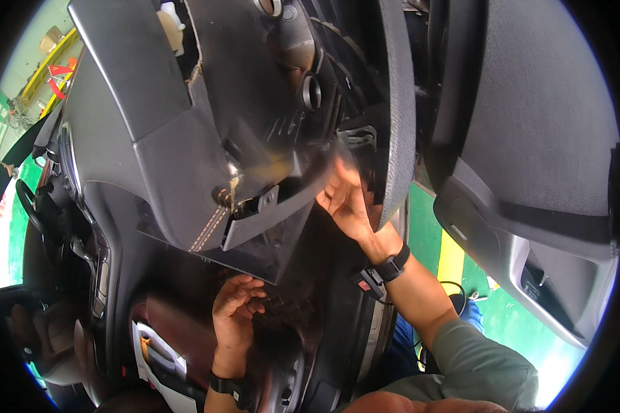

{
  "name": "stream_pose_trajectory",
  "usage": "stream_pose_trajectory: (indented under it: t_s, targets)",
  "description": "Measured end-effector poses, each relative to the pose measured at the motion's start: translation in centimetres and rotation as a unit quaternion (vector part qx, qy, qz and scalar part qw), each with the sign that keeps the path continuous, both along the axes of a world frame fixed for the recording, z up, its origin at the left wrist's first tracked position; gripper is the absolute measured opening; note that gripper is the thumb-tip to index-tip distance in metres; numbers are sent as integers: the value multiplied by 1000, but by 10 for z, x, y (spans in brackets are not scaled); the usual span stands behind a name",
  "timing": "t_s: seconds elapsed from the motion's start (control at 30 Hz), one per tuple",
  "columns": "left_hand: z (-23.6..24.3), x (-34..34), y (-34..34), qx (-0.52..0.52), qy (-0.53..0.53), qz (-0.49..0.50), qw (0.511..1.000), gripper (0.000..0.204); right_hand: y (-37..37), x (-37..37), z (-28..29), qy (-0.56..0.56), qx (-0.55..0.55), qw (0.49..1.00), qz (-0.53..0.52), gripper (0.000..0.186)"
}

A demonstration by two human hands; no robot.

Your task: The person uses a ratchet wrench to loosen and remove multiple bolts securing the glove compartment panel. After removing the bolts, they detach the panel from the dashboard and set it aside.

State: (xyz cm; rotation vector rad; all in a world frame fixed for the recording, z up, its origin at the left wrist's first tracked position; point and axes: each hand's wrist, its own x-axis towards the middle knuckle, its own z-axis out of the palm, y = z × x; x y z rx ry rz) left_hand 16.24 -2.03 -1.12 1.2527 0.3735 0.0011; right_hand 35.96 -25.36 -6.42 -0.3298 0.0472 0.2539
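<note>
A dark dashboard (165, 151) of a car fills the upper left, with stitched leather on its lower corner and a broken section beside it. A curved black trim strip (275, 215) runs across the dashboard's lower part. My right hand (348, 203) is closed around the strip's right end, fingertips partly hidden and blurred. Below the strip hangs a flat black panel (272, 256). My left hand (236, 303) is just under that panel's lower edge, fingers loosely bent and thumb apart, fingertips at or very near the edge. It grips nothing I can see.
The car door (537, 138) stands open at the right, over a green floor (530, 337) with a yellow stripe. A dark red seat (179, 316) carries a white-and-grey object (162, 358). At far left is the steering wheel (31, 206).
</note>
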Motion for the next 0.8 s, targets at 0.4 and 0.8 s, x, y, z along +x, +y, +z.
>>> stream_pose_trajectory:
  t_s: [0.4, 0.8]
  targets:
    - [1, -2, -4, 12, 11, 2, 1000, 37, 3, -14, -11, 7, 84, 994, 67, 39]
    - [0, -2, 1, 14, 5, -18, 1000, 39, 7, -5, -15, -5, 124, 991, 48, 27]
